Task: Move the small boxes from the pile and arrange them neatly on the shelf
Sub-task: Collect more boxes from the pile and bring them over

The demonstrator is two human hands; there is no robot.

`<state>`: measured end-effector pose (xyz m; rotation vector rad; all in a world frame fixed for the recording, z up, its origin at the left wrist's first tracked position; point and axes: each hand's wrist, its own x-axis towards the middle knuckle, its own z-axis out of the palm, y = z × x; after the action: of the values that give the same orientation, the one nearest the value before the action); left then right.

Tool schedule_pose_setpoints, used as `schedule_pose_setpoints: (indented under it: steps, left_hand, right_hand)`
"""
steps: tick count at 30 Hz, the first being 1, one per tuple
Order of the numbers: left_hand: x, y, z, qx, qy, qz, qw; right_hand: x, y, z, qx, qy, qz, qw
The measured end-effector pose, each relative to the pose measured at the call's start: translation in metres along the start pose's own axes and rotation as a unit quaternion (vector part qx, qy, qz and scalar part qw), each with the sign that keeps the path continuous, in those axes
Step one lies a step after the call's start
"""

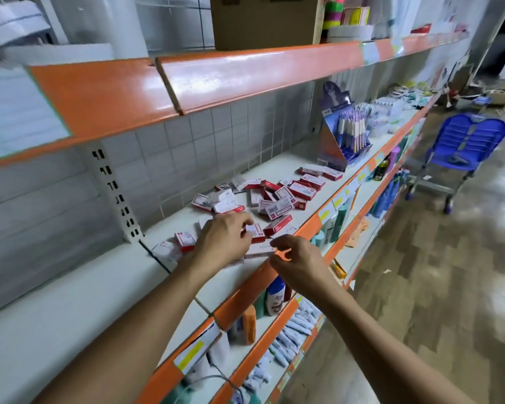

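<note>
White tiles back a long shop shelf (pixel 277 170) with an orange front edge, and on it the pile of small boxes (pixel 274 196) lies scattered in red and white, no two facing the same way. Near the front edge both hands work close together: the left hand (pixel 225 237) curls its fingers on one small box (pixel 256 228), probably to turn it straight, while the right hand (pixel 296 258) pinches the end of a pale box (pixel 258 249) lying flat. Two boxes (pixel 177 243) already stand to the left, apart from the pile, which suggests the neat row begins there.
</note>
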<state>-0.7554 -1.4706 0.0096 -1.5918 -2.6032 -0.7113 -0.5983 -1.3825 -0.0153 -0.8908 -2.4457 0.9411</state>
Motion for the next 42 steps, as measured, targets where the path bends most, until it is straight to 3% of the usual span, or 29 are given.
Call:
schedule_pose_setpoints:
  steps: [9,21,29,35,42]
  left_hand:
    - [0.025,-0.032,0.005,0.028,0.046,-0.145,0.988]
    - [0.040,-0.010,0.019,0.025,0.122,-0.325,0.938]
    - [0.020,0.009,0.024,-0.004,0.134,-0.424,0.896]
    - [-0.008,0.017,0.010,0.018,0.158,-0.444,0.882]
    - [-0.016,0.025,0.008,0.036,0.146,-0.435,0.888]
  right_hand:
    - [0.084,0.020,-0.011,0.015,-0.038,-0.060,0.997]
    - [0.170,0.072,-0.057,0.050,-0.131,-0.163,0.977]
    - [0.201,0.101,-0.082,0.057,-0.135,-0.181,0.973]
    - [0.208,0.092,-0.067,0.037,-0.169,-0.220,0.960]
    - [0.206,0.069,-0.035,-0.088,-0.100,-0.314,0.940]
